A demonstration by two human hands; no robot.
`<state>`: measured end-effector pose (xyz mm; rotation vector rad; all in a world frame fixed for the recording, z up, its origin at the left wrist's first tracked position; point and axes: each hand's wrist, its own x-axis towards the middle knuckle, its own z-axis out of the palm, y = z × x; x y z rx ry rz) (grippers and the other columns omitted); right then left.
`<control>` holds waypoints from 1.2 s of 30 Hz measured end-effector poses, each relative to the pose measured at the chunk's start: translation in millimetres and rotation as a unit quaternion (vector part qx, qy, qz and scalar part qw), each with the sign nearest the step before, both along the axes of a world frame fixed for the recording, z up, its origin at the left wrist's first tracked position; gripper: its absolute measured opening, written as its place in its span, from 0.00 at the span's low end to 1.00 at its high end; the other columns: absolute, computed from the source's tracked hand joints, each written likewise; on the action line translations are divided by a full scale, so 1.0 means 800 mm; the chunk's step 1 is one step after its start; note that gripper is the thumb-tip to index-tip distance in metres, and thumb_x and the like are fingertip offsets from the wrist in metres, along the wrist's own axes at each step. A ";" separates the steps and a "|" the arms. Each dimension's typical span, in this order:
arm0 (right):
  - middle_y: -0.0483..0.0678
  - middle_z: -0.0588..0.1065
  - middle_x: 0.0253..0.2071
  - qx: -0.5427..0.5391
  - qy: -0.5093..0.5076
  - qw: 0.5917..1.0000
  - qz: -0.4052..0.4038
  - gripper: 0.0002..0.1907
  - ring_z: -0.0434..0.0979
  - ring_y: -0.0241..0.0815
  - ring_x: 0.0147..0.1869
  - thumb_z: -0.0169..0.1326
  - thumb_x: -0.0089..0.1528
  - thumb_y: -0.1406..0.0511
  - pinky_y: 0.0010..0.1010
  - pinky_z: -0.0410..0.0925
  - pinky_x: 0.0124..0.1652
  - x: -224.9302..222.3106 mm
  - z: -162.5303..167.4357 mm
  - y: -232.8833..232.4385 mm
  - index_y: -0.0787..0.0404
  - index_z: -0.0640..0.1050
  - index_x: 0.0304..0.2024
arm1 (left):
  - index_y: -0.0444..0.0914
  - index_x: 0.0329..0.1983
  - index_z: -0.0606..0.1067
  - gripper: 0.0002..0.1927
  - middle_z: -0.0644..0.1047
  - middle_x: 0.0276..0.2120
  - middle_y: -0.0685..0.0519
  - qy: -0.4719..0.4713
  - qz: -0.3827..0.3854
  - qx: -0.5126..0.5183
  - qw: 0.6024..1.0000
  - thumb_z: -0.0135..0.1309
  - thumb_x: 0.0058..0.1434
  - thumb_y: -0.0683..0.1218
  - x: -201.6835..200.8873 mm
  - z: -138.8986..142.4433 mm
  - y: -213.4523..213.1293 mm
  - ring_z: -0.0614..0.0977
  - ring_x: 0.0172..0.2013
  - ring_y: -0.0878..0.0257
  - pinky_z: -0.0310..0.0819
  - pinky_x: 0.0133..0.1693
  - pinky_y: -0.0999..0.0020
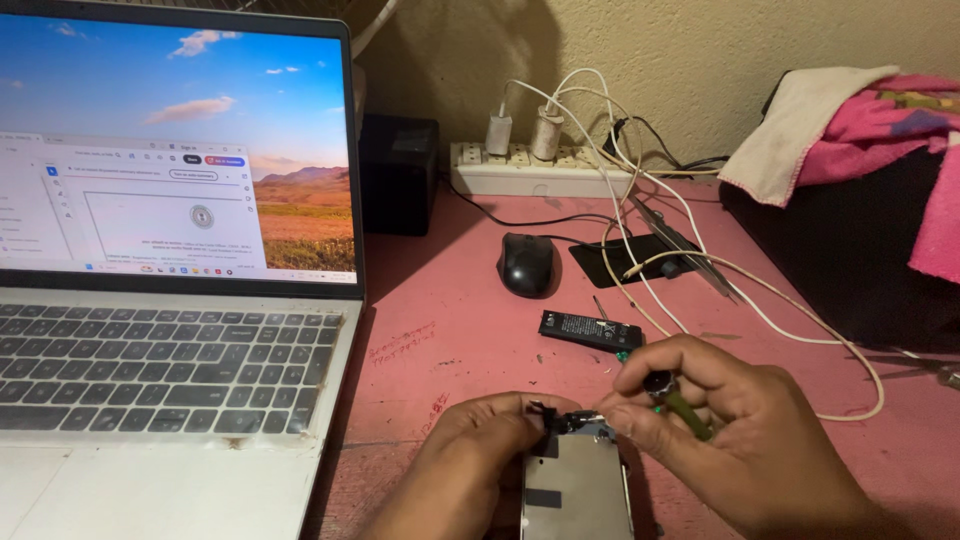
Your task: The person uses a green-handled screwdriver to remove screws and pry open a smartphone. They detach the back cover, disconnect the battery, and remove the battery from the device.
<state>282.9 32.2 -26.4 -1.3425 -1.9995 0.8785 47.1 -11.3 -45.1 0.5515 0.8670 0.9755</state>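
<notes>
Fingers of the left hand (480, 440) pinch the opened phone's (577, 485) top edge, steadying it on the pink surface (450, 330), while the right hand (730, 420) closes around a green-handled screwdriver (680, 402), tip angled down at the phone's top.

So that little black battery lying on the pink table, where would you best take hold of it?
Probably by its two long edges, coming from straight above. The black battery lies flat on the pink table as a slim bar, so only its narrow sides offer a pinch. Its left end looks clearest; a white cable passes its right end, near the right hand.
</notes>
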 end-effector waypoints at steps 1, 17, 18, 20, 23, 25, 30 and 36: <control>0.45 0.78 0.25 0.017 -0.013 1.000 -0.012 0.14 0.73 0.27 0.28 0.65 0.58 0.66 0.22 0.66 0.29 0.000 -0.001 -0.001 0.58 0.81 0.46 | 0.34 0.37 0.80 0.14 0.80 0.25 0.52 -0.006 -0.007 0.017 1.000 0.44 0.64 0.45 0.000 -0.004 0.001 0.79 0.24 0.66 0.75 0.29 0.70; 0.37 0.84 0.34 0.263 0.024 0.958 0.109 0.12 0.81 0.23 0.31 0.69 0.57 0.62 0.15 0.73 0.29 -0.005 0.011 -0.014 0.53 0.81 0.41 | 0.32 0.38 0.80 0.16 0.79 0.24 0.53 -0.024 -0.025 0.097 0.995 0.45 0.71 0.47 0.000 -0.020 0.003 0.76 0.21 0.69 0.71 0.25 0.73; 0.36 0.85 0.34 0.282 0.010 0.950 0.133 0.12 0.81 0.24 0.31 0.69 0.57 0.60 0.14 0.74 0.28 -0.003 0.014 -0.012 0.51 0.81 0.41 | 0.31 0.39 0.80 0.17 0.80 0.25 0.53 -0.031 -0.026 0.095 0.995 0.46 0.71 0.48 0.002 -0.019 0.003 0.77 0.22 0.68 0.72 0.27 0.73; 0.38 0.83 0.36 0.388 -0.031 0.901 0.191 0.12 0.85 0.31 0.34 0.67 0.58 0.62 0.20 0.75 0.32 0.000 0.021 -0.006 0.53 0.78 0.41 | 0.32 0.41 0.81 0.17 0.81 0.27 0.52 -0.005 -0.012 0.074 0.997 0.46 0.71 0.48 0.003 -0.015 0.002 0.78 0.24 0.67 0.74 0.28 0.72; 0.46 0.84 0.41 0.462 -0.066 0.839 0.280 0.12 0.86 0.35 0.33 0.61 0.54 0.67 0.23 0.76 0.32 0.005 0.031 0.001 0.55 0.78 0.40 | 0.33 0.46 0.79 0.14 0.82 0.31 0.52 -0.008 -0.006 0.060 0.998 0.46 0.68 0.45 0.004 -0.009 0.001 0.81 0.29 0.67 0.78 0.34 0.72; 0.48 0.84 0.43 0.489 -0.100 0.810 0.307 0.13 0.83 0.35 0.30 0.61 0.51 0.67 0.25 0.75 0.30 0.007 0.033 0.001 0.55 0.78 0.39 | 0.34 0.48 0.78 0.13 0.82 0.33 0.52 -0.018 -0.005 0.056 0.998 0.46 0.67 0.43 0.003 -0.006 0.001 0.82 0.32 0.67 0.79 0.36 0.71; 0.44 0.81 0.41 0.560 -0.148 0.764 0.285 0.11 0.73 0.29 0.26 0.64 0.51 0.64 0.26 0.68 0.26 0.008 0.033 -0.008 0.57 0.78 0.35 | 0.39 0.48 0.76 0.11 0.80 0.32 0.55 -0.034 -0.020 0.030 0.999 0.47 0.65 0.44 0.005 -0.008 -0.001 0.80 0.30 0.67 0.76 0.34 0.69; 0.41 0.81 0.42 0.631 -0.237 0.682 0.285 0.06 0.73 0.25 0.28 0.62 0.58 0.70 0.19 0.64 0.24 0.006 0.041 -0.012 0.56 0.76 0.31 | 0.38 0.45 0.76 0.09 0.80 0.32 0.55 -0.024 -0.036 0.006 0.999 0.49 0.67 0.46 0.000 -0.006 0.000 0.81 0.30 0.66 0.78 0.36 0.70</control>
